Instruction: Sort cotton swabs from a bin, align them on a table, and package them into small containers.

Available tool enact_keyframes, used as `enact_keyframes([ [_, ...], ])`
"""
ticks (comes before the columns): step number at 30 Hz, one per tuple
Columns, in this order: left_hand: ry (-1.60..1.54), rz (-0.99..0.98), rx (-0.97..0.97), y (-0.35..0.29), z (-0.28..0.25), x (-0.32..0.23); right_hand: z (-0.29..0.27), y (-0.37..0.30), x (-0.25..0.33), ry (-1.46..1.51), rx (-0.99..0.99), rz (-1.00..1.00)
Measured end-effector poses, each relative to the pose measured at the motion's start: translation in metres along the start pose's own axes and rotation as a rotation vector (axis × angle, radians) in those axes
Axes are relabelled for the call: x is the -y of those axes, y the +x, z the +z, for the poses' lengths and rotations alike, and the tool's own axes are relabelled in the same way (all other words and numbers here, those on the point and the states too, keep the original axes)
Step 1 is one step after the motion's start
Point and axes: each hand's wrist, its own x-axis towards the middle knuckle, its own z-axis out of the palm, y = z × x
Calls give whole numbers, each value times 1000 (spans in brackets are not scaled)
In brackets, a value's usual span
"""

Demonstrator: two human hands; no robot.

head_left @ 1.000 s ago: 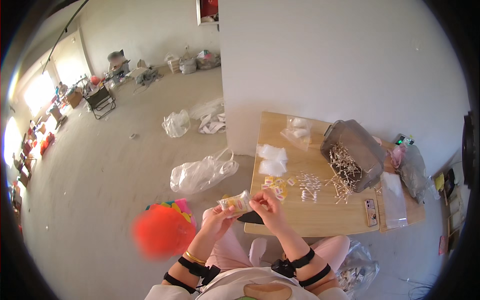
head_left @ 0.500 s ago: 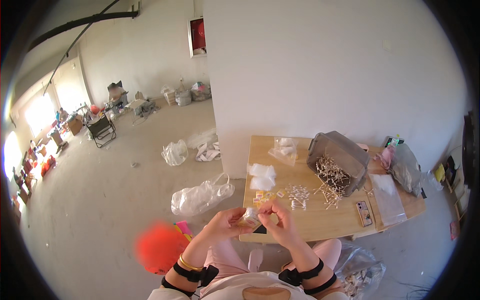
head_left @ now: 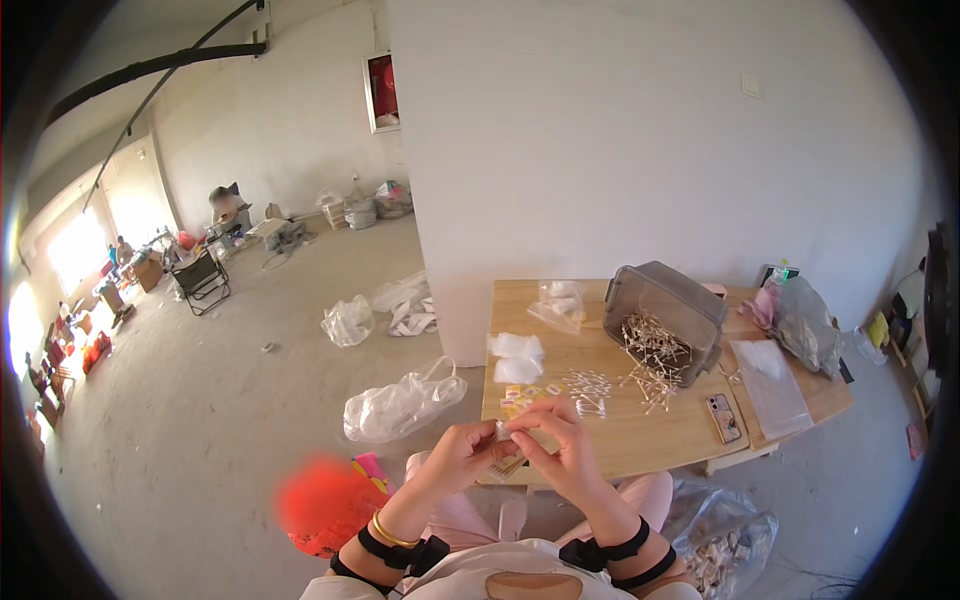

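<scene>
Just over the table's near edge, both hands hold a small clear plastic bag (head_left: 508, 466); its contents are too small to make out. My left hand (head_left: 460, 458) grips it from the left with closed fingers. From the right, my right hand (head_left: 562, 448) pinches its upper end with thumb and fingertips. Just beyond the hands lie small yellow-and-white cards (head_left: 517, 393). Right of these, cotton swabs (head_left: 590, 392) are laid out in groups. Farther right, a loose heap of cotton swabs (head_left: 655, 345) spills from a tipped grey plastic bin (head_left: 690, 292).
The wooden table (head_left: 575, 335) stands against a white wall. Flat clear bags (head_left: 517, 358) lie at its left, a phone (head_left: 723, 418) and a clear sheet bag (head_left: 775, 395) at its right. A red bag (head_left: 330, 510) and a plastic bag (head_left: 405, 405) are on the floor at left.
My hands have drawn closer together around the small bag, the right fingers now meeting the left at its upper end. The whole view has shifted slightly.
</scene>
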Motion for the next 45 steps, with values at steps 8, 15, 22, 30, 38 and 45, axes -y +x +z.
enact_keyframes([
  [8, 55, 4, 5, -4, 2, -4, -2, -6, -4, -19, 7, -31],
  [15, -83, -32, 30, -9, 3, 8, 6, -14, -9, 53, 113, 9],
  [22, -79, -56, 57, -13, 4, 36, 7, -16, -7, 131, 97, 63],
  [30, -91, 41, 11, -13, 10, 39, -3, -14, -5, 47, 114, 118],
  [38, 53, 136, -73, -18, 10, -3, -12, -14, 1, -152, 148, -114],
  [45, -59, 209, -51, -21, 9, 1, -19, -17, 10, -28, 85, -120],
])
